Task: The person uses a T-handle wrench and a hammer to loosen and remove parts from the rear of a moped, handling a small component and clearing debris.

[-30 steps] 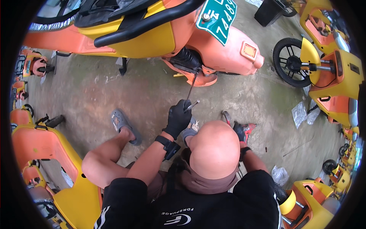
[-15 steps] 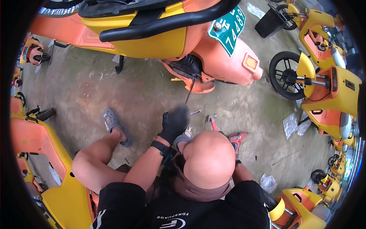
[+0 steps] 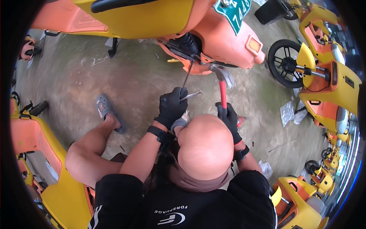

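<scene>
To the left of the left fingers, well apart from them, a grey foam clog with holes (image 3: 109, 113) is on the person's foot, set wide of the body, probably for a steady crouch. The black-gloved left hand (image 3: 172, 105) has its fingers curled shut around a thin, straight, dark metal rod (image 3: 186, 79). Beyond these fingers, the rod slants up to the dark parts under the orange and yellow plastic-bodied scooter (image 3: 228, 40); the hold seems meant to keep the far end located there, though its exact contact is unclear. A short, silver, cylindrical metal shaft (image 3: 193, 95) juts out rightward from the same fist; whether it joins the rod cannot be told.

Further right, the black-gloved right hand (image 3: 229, 120) is clamped on a hammer with a red handle and grey steel head (image 3: 223, 93). The head stands beyond the fingers, near the scooter's orange edge, the handle apparently gripped low for reach. Just right of these fingers, partly hidden, a red power tool (image 3: 240, 121) lies on the concrete floor (image 3: 259, 133).
</scene>
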`<state>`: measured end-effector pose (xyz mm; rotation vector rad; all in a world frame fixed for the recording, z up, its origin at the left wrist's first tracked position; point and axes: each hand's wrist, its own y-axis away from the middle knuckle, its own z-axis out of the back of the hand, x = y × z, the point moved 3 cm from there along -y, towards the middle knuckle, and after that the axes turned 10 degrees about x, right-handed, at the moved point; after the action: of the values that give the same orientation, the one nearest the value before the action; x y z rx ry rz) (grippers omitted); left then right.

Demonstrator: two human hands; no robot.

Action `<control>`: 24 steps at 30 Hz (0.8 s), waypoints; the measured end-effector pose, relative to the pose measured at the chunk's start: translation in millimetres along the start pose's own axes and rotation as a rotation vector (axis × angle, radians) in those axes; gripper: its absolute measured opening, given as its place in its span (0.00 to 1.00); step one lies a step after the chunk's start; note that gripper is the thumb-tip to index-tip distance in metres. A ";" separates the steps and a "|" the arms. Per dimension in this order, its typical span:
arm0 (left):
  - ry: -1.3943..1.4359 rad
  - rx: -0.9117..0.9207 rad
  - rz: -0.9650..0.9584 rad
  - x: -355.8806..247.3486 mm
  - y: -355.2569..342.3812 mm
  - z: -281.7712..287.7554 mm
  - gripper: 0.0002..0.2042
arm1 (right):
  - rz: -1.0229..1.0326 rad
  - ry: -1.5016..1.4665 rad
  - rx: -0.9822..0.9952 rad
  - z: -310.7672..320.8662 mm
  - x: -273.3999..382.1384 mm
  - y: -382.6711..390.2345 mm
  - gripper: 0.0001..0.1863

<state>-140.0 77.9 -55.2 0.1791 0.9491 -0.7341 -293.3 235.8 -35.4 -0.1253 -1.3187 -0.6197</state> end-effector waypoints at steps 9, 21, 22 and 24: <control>0.013 0.022 0.008 -2.1 1.0 1.3 0.05 | 0.208 0.218 -0.051 -18.2 40.6 -38.7 0.10; -0.070 -0.014 -0.094 6.3 8.2 -6.9 0.03 | 0.089 0.274 0.048 -25.3 46.2 -39.9 0.13; 0.058 -0.058 -0.100 7.5 8.5 -8.0 0.03 | 0.024 0.327 0.095 -30.3 32.1 -43.4 0.13; 0.037 -0.006 -0.059 14.2 14.8 -6.8 0.04 | 0.106 0.439 0.344 -41.9 32.1 -60.7 0.11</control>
<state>-130.0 85.1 -72.9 0.1608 0.9949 -0.7841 -283.1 156.1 -32.3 0.2114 -0.9664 -0.2988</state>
